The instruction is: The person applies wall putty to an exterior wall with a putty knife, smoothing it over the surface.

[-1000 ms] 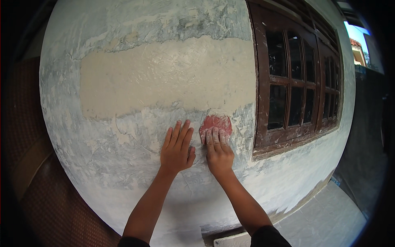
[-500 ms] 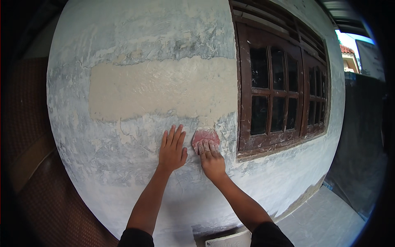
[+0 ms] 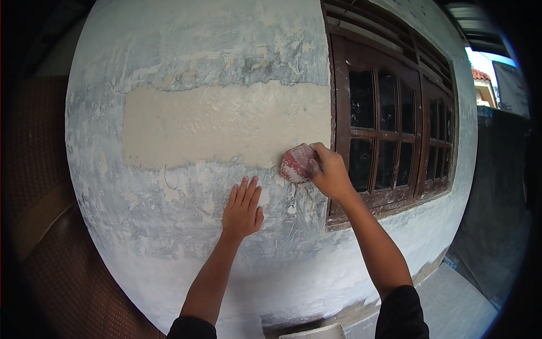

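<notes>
My right hand [image 3: 332,171] grips a red putty scraper [image 3: 294,165] by its right side, the thumb across its face. The scraper is smeared with pale filler and is at the lower right end of a beige filler patch [image 3: 214,124]; whether it touches the wall I cannot tell. My left hand [image 3: 241,210] lies flat against the blotchy grey and white wall [image 3: 164,226], below the patch, with its fingers stretched upward and nothing in it. The patch spreads as a wide band, still showing shiny streaks, up to the window's left side.
Close to my right hand is a brown wooden window [image 3: 375,199] with dark panes and pale smears on its frame. A pale slab-like thing [image 3: 319,332] shows at the wall's foot. Woven brown panelling [image 3: 84,282] stands left, a dark sheet [image 3: 494,198] right, above pale flooring [image 3: 451,302].
My right hand has moved up and right with the scraper, from below the patch to its lower right end. The scraper has turned in its grip. My left hand stays flat on the wall.
</notes>
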Tool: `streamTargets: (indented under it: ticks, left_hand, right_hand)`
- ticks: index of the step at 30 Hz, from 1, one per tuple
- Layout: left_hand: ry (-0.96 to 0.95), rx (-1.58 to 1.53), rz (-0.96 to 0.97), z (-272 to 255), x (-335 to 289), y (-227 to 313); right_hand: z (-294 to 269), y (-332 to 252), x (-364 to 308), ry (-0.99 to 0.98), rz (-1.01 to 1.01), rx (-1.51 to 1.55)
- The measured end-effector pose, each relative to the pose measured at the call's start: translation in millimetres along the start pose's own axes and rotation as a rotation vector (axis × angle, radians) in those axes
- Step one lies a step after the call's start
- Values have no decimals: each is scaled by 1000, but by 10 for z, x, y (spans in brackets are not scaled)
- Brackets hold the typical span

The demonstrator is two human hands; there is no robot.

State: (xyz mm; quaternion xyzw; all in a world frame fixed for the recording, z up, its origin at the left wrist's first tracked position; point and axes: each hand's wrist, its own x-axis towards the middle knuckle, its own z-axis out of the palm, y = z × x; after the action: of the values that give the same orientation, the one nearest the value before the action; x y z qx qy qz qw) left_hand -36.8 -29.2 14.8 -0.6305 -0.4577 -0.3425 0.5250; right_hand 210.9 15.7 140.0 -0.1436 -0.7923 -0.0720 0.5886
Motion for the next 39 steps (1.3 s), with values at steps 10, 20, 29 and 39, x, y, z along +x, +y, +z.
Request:
streamTargets:
  ticks: [10,20,29,39]
  left_hand:
    - [10,-21,6,8,-2,3]
    - [23,1,-9,8,-4,21]
    - [16,-9,-8,34,-29,3]
    - [11,26,-22,14,-34,-1]
  right_hand:
    - [86,244,305,149,40,55]
    - [82,369,248,202,78,52]
    - [1,389,270,46,86,96]
    - [143,341,152,23,132,5]
